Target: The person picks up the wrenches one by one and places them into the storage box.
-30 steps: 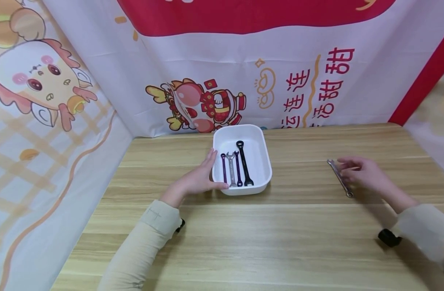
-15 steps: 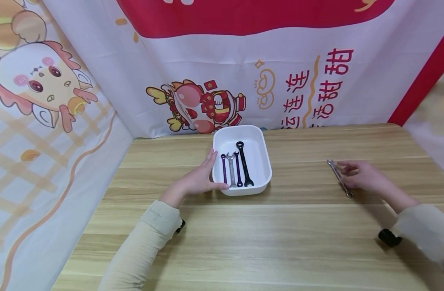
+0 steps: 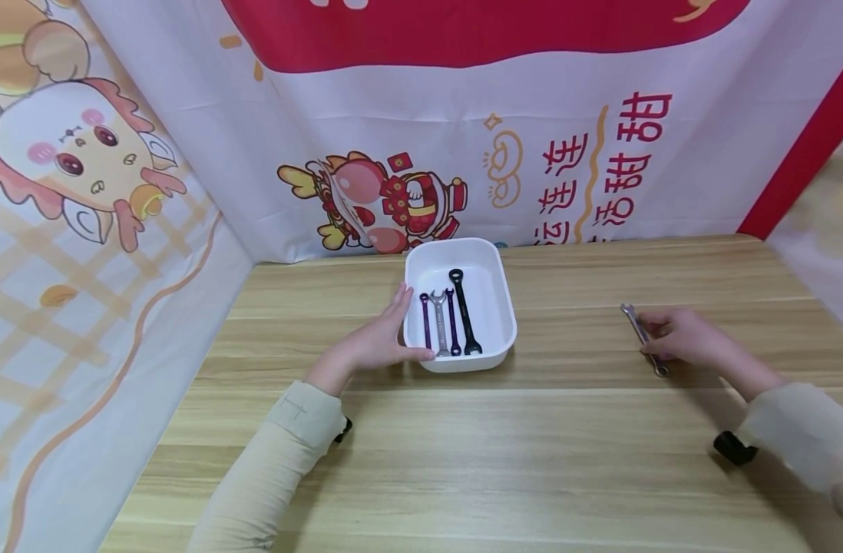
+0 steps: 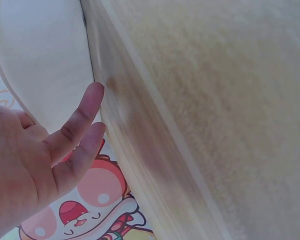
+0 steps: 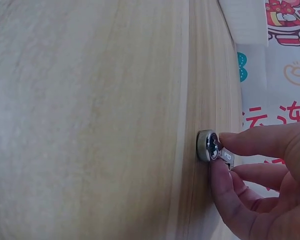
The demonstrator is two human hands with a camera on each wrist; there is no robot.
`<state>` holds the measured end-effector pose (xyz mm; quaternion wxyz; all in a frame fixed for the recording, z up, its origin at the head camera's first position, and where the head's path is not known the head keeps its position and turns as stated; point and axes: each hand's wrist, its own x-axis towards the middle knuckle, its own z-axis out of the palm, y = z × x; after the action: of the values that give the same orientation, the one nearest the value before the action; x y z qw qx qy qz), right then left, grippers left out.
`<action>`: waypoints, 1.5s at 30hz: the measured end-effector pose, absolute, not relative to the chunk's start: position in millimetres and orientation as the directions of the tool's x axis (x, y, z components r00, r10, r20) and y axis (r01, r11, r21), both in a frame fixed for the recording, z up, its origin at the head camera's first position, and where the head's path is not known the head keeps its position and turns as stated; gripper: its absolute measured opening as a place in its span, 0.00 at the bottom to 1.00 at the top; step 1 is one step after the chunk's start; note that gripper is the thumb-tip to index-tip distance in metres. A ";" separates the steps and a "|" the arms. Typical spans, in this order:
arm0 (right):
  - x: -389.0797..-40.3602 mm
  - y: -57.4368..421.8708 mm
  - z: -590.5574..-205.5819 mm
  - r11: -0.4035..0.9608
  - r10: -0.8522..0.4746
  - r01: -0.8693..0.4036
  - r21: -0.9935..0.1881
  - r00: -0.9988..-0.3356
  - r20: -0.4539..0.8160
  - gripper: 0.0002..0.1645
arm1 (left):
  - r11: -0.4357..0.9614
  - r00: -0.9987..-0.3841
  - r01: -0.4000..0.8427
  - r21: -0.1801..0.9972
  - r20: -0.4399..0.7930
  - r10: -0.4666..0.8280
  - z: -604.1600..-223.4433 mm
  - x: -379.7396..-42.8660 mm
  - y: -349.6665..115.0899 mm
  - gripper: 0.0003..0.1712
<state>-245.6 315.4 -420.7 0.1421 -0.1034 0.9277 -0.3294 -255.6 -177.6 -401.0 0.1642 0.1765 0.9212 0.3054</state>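
A white plastic tray (image 3: 494, 307) stands on the wooden table, holding a black wrench (image 3: 465, 311), a silver wrench (image 3: 440, 322) and two purple wrenches. My left hand (image 3: 373, 342) rests against its left side, fingertips at the left rim and thumb by the near left corner. The left wrist view shows two extended fingers (image 4: 92, 102) of that hand by the white wall. On the right, my right hand (image 3: 687, 338) pinches a silver combination wrench (image 3: 636, 322) between thumb and fingers. Its ring end (image 5: 208, 145) shows close over the wood in the right wrist view.
The wooden table (image 3: 490, 453) runs back to a printed white and red cloth (image 3: 566, 84). Another patterned cloth (image 3: 117, 307) hangs along the left side. Each wrist wears a black device (image 3: 735, 448).
My right hand has shifted slightly along the silver combination wrench and its fingers have come in around it. The left hand and the tray have stayed in place.
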 end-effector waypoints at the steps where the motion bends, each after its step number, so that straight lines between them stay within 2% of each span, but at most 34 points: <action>1: -246.0 315.1 -420.7 0.764 -0.286 -0.097 -0.638 -0.937 -0.199 0.43 | 0.751 -0.883 0.226 0.620 -0.195 0.426 -401.0 -255.5 -177.7 0.72; 16: -254.1 311.6 -418.7 0.798 -0.247 -0.006 -0.603 -0.915 -0.318 0.45 | 0.755 -0.887 0.216 0.619 -0.199 0.416 -400.6 -255.3 -177.6 0.71; 28: -257.1 314.6 -415.2 0.797 -0.241 0.018 -0.604 -0.907 -0.345 0.49 | 0.751 -0.887 0.211 0.625 -0.202 0.416 -399.0 -253.8 -176.1 0.71; 45: -257.9 330.7 -416.8 0.623 -0.252 0.162 -0.765 -0.885 -0.392 0.46 | 0.757 -0.887 0.213 0.618 -0.203 0.416 -399.2 -253.7 -176.5 0.71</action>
<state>-257.9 330.7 -416.8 0.2387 -0.0259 0.8687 -0.4332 -253.7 -176.5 -399.2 0.1663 0.1704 0.9224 0.3042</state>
